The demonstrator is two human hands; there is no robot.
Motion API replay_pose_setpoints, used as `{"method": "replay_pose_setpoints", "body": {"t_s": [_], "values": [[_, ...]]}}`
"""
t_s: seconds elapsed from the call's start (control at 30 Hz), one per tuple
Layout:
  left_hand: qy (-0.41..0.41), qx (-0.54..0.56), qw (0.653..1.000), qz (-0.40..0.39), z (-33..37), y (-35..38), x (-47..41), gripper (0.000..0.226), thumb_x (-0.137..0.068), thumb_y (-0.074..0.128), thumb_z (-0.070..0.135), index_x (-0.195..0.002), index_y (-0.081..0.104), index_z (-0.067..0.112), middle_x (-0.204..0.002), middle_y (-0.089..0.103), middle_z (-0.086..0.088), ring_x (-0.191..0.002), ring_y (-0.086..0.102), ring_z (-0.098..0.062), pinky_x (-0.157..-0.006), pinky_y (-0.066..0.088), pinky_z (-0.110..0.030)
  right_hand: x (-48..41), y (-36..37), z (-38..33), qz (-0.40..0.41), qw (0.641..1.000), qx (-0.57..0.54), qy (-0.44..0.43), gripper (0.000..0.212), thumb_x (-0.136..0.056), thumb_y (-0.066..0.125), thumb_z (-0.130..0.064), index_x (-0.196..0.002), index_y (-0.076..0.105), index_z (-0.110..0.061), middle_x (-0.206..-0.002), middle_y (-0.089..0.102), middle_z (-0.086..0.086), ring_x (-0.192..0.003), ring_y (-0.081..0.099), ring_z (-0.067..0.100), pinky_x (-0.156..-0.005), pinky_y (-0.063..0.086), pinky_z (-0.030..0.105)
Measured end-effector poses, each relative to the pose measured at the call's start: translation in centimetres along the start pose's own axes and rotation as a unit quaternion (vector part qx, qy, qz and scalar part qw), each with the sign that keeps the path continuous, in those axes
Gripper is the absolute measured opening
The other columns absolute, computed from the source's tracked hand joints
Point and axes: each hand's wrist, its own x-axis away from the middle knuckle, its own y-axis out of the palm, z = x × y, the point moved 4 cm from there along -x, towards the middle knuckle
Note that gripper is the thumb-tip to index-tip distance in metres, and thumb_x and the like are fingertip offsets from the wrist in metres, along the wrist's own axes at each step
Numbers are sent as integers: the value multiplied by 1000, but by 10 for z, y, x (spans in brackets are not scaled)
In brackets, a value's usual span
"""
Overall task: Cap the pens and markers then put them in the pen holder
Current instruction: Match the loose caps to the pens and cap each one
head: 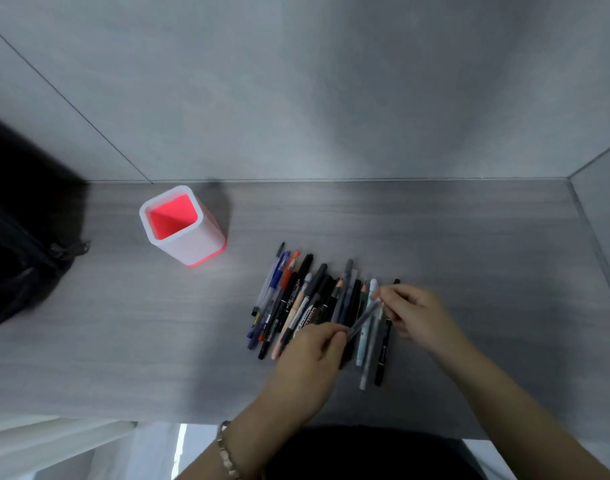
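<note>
Grey desk [123,341], left hand [307,362] and right hand [414,313] pinching one grey pen [364,318] at either end above a pile of pens [317,306] near the front edge, empty pen holder [182,225] toward the back left, black bag [19,237] at the left edge

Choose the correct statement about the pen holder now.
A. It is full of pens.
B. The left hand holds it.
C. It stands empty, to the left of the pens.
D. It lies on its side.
C: the pen holder stands upright with its red inside bare, left of the pile of pens.
</note>
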Motion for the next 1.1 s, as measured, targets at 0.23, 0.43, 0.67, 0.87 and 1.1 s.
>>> {"method": "replay_pose_setpoints", "body": {"t_s": [0.23, 0.43, 0.67, 0.87, 1.1], "values": [[-59, -214, 952, 213, -51, -61, -58, 24, -87, 52, 14, -106, 58, 3, -109, 58, -20, -100, 53, -39, -81, 45, -44, -32, -6, 5, 42, 982, 182, -30, 32, -91, 49, -13, -84, 61, 15, -68, 49, 14, -69, 43, 17, -60, 27, 29], [-134, -210, 955, 164, -70, -70, -92, 28, -91, 48, 27, -94, 56, 0, -100, 62, -22, -92, 59, -38, -75, 46, -41, -33, -23, 8, 113, 980, 166, -7, 27, -93, 46, -14, -115, 52, -2, -70, 47, -2, -69, 46, 19, -57, 33, 21], [-138, -178, 968, 108, -83, -73, -95, 26, -88, 55, 19, -72, 63, -1, -67, 58, -19, -63, 56, -31, -62, 43, -34, -24, -55, 30, 156, 980, 112, 47, 36, -91, 31, 4, -119, 53, 5, -62, 46, -1, -60, 44, 10, -61, 39, 20], [-140, -295, 936, 129, -80, -76, -87, 29, -88, 50, 19, -90, 57, -9, -96, 58, -27, -92, 57, -42, -77, 47, -43, -4, -49, 29, 156, 980, -114, 47, 34, -90, 38, 10, -122, 48, 6, -75, 50, 5, -51, 62, 10, -52, 51, 11], [-23, -35, 988, 152, -21, -60, -40, 14, -90, 42, 5, -80, 38, 14, -55, 44, -2, -47, 42, -12, -49, 34, -29, 21, -38, 14, 150, 956, -253, 16, 16, -87, 49, 6, -101, 56, 1, -79, 59, 11, -55, 68, 9, -55, 56, 16]]}}
